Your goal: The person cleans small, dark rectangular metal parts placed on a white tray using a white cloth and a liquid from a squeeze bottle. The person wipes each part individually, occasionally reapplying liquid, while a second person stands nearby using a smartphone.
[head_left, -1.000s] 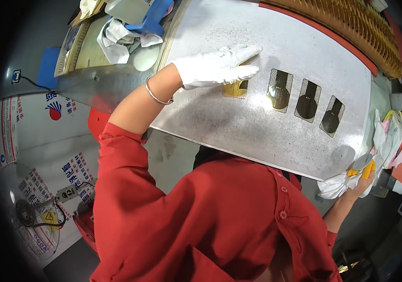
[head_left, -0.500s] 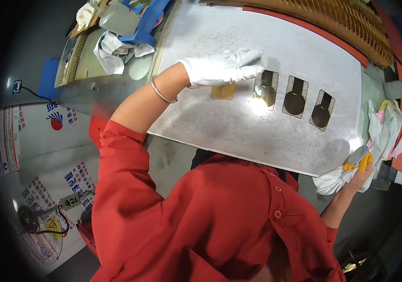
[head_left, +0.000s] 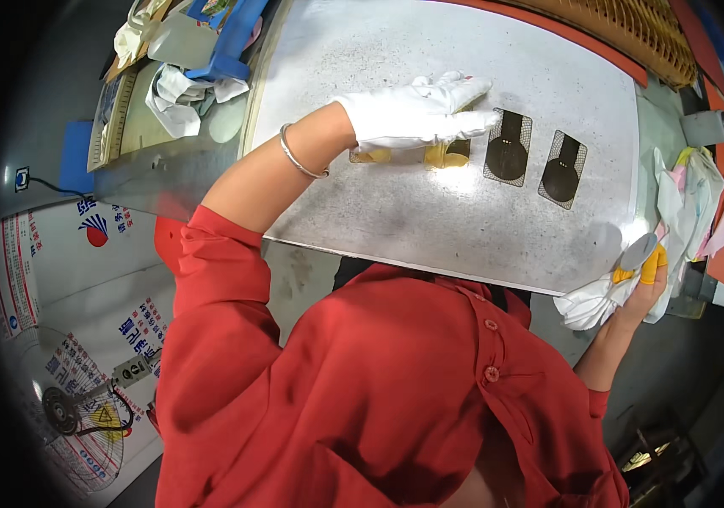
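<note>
My left hand (head_left: pixel 425 110), in a white glove, reaches over the white work board (head_left: pixel 430 216) with its fingers stretched out and apart. A yellowish sliver shows between them; whether it is held I cannot make out. The fingertips are at the upper edge of a dark, round-bodied plate with a mesh border (head_left: pixel 508 148). A similar dark plate (head_left: pixel 562 169) lies to its right. Two gold-toned pieces, one on the left (head_left: pixel 370 156) and one nearer the fingers (head_left: pixel 447 154), are partly under the glove. At the board's right corner my right hand (head_left: pixel 652 279), with orange finger covers, grips a grey round disc (head_left: pixel 638 251) by a bunched white cloth (head_left: pixel 586 303).
A slotted brown rack (head_left: pixel 633 38) and a red strip (head_left: pixel 578 38) run along the far edge. On the right are a metal can (head_left: pixel 709 128) and hanging cloths (head_left: pixel 692 199). A blue bin (head_left: pixel 239 42) and white rags (head_left: pixel 177 100) stand at left; a fan (head_left: pixel 61 411) stands lower left.
My left hand has moved right along the row of plates, from the second piece to the third. The whole view has shifted slightly. My right hand keeps the disc at the corner.
</note>
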Action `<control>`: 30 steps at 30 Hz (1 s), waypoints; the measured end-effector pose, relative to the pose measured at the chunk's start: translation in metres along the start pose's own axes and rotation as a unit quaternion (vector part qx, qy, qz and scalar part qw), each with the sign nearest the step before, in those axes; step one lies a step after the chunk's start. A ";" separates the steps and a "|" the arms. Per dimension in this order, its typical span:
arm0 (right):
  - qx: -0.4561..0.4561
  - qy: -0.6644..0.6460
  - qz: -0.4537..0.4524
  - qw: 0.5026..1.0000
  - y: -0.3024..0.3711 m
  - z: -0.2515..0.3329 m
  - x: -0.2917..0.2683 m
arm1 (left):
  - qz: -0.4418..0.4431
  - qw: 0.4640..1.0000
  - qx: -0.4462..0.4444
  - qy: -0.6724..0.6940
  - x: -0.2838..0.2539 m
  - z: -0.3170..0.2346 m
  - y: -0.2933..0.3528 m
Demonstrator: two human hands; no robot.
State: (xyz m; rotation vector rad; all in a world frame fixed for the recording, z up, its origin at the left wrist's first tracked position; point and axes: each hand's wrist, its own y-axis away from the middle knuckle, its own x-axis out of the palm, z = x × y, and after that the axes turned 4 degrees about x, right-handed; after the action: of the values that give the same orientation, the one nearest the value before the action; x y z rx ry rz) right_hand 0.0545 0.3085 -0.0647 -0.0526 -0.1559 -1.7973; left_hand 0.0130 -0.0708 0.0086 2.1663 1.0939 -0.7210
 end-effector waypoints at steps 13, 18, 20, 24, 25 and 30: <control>0.000 -0.009 -0.003 1.000 -0.001 0.004 0.006 | 0.088 0.981 -0.024 0.170 -0.020 -0.043 -0.027; 0.002 -0.037 0.008 0.999 -0.002 -0.001 0.002 | 0.051 0.993 -0.002 0.111 0.005 -0.042 -0.058; 0.007 -0.043 0.015 0.999 -0.002 -0.001 0.001 | 0.076 0.988 -0.012 0.135 0.010 -0.046 -0.067; 0.008 -0.047 0.045 0.998 -0.001 0.001 -0.001 | 0.059 0.986 -0.011 0.158 0.022 -0.051 -0.076; 0.008 -0.048 0.036 0.998 -0.002 -0.003 -0.004 | 0.043 0.984 -0.001 0.175 0.027 -0.050 -0.077; 0.016 -0.056 0.049 0.997 -0.001 -0.001 -0.004 | 0.091 0.981 0.015 0.172 0.020 -0.051 -0.081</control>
State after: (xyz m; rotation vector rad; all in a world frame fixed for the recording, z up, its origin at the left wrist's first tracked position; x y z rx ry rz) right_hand 0.0541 0.3123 -0.0664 -0.1372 -0.2575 -1.6945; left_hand -0.0342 0.0148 0.0077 2.4388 1.0355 -0.2887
